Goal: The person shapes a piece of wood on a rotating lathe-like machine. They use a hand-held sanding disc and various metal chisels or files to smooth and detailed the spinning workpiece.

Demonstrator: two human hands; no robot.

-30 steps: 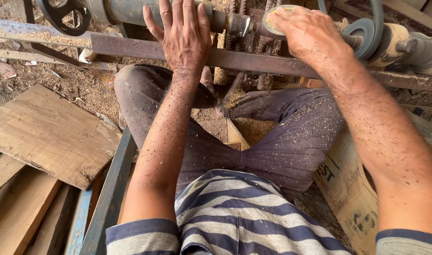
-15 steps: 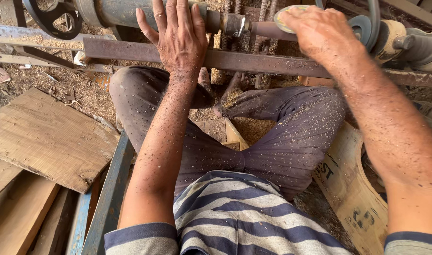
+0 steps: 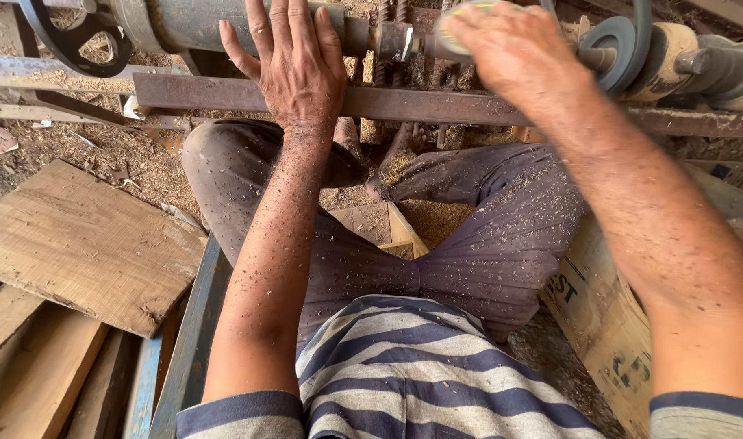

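Note:
My left hand [image 3: 294,61] rests flat, fingers spread, over a rusty flat steel bar [image 3: 412,104] and against the grey metal cylinder [image 3: 184,23] of a lathe-like machine. My right hand [image 3: 510,53] is blurred and cupped over a round pale disc [image 3: 461,16] on the machine's spindle [image 3: 392,39]; whether it grips the disc is unclear. Both forearms are flecked with sawdust. I sit cross-legged in dusty grey trousers [image 3: 485,244] and a striped shirt [image 3: 420,366].
A dark pulley wheel [image 3: 623,45] and wooden roller [image 3: 676,53] sit at the right of the spindle. A hand wheel [image 3: 71,41] is at top left. Wooden boards [image 3: 79,244] lie on the sawdust floor at left. A cardboard box [image 3: 623,325] is at right.
The view has moved closer and slightly down. My left hand stays spread on the bar. My right hand has shifted a little on the disc and is now blurred.

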